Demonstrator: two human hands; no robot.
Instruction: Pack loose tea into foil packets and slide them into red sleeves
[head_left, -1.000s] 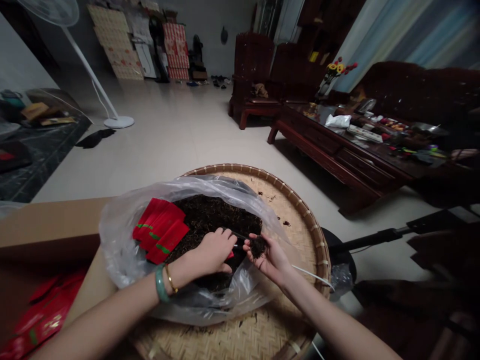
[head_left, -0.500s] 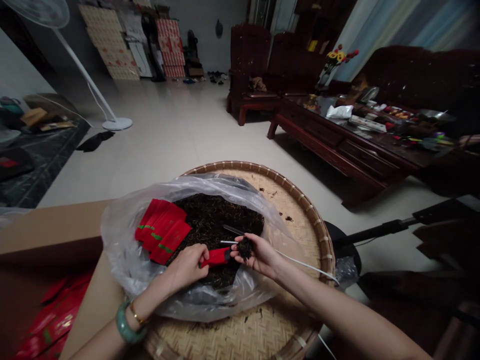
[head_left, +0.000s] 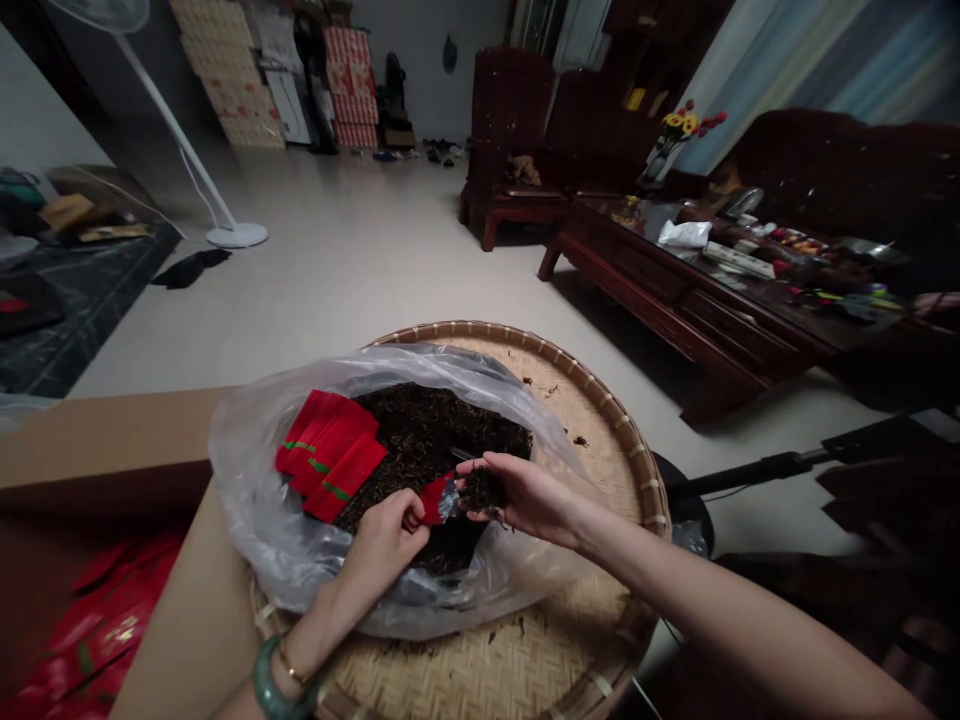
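Observation:
My left hand [head_left: 391,533] pinches a small red packet [head_left: 433,499] whose silvery open mouth faces right. Close against that mouth, my right hand [head_left: 517,492] is curled around a clump of dark tea leaves [head_left: 484,489]. Both hands are over a clear plastic bag [head_left: 255,520] spread open, with a heap of loose dark leaves [head_left: 427,430] inside. A fan of several red packets with green marks [head_left: 330,455] lies on the heap's left side. Part of a thin clear tool [head_left: 469,457] shows behind my right fingers.
The bag rests on a round woven bamboo tray [head_left: 611,430] with stray leaves. At left stands a cardboard box [head_left: 112,440] holding more red packets [head_left: 97,640]. A black stand arm [head_left: 765,468] reaches in from the right. A cluttered wooden table [head_left: 637,260] stands beyond.
The packet has tilted and its silvery mouth now shows open. My right hand, with its leaves, has come up against that mouth. The view has shifted slightly.

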